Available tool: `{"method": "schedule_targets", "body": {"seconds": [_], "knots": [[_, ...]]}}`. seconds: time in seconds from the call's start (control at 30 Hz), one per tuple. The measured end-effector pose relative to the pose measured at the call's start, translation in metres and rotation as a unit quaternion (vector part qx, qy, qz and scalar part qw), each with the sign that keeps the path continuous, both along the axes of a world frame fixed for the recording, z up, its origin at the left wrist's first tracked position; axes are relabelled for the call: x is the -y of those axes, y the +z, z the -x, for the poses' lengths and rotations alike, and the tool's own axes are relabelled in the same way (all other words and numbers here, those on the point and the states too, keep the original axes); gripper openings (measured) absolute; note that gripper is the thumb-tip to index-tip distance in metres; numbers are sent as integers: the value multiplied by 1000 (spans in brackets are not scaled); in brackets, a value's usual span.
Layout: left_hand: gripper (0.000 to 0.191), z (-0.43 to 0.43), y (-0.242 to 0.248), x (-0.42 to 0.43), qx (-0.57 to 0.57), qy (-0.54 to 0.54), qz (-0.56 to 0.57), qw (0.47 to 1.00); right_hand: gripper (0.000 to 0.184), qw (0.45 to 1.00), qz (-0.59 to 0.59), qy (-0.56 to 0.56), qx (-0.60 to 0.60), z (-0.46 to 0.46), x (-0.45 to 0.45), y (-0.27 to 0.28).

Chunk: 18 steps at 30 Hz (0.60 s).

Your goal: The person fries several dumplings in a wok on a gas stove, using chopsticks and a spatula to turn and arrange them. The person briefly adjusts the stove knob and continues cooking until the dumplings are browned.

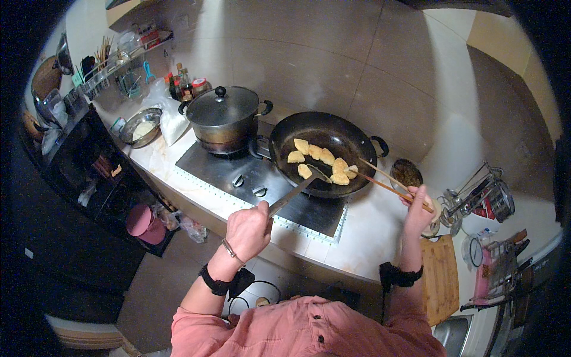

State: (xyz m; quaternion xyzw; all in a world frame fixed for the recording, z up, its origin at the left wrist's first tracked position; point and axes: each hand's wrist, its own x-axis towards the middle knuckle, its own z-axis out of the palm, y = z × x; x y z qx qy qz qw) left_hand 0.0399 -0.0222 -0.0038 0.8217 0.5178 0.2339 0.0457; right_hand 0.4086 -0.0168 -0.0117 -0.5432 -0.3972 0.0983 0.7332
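Observation:
My left hand (250, 230) grips the long handle of a metal spatula (294, 193), whose blade rests inside a dark wok (285, 134) beside a golden food piece (304, 171). Between the fingers of my right hand (418, 210) is a pair of wooden chopsticks (386, 184). Their tips reach into the right side of the wok, by a cluster of browned pieces (340, 167). Several more pieces lie in an arc across the wok's bottom. The wok sits on the right side of a steel gas stove (218, 173); whether a flame burns is hidden.
A lidded pot (227, 122) stands left of the wok. Farther left are a plastic bag of white powder (173, 127) and a glass bowl (140, 127). On the right are a bowl of dark contents (406, 173), a wooden cutting board (439, 276), a utensil rack (477, 196) and a sink (453, 334).

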Motion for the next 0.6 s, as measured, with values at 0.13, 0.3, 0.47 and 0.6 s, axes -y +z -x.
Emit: {"method": "schedule_targets", "body": {"seconds": [0.13,0.3,0.47,0.6], "knots": [[15,-5,-1,0,4,-9,-5,1000,30,996,69,44,39,6,-25,-13],[15,-2,0,4,2,-2,-2,1000,23,978,35,16,207,1,-49,-22],[16,3,3,9,-1,16,2,1000,24,965,52,12,258,9,-72,-33],[18,14,8,13,-6,28,-4,1000,28,974,89,27,205,14,-75,-35]]}}
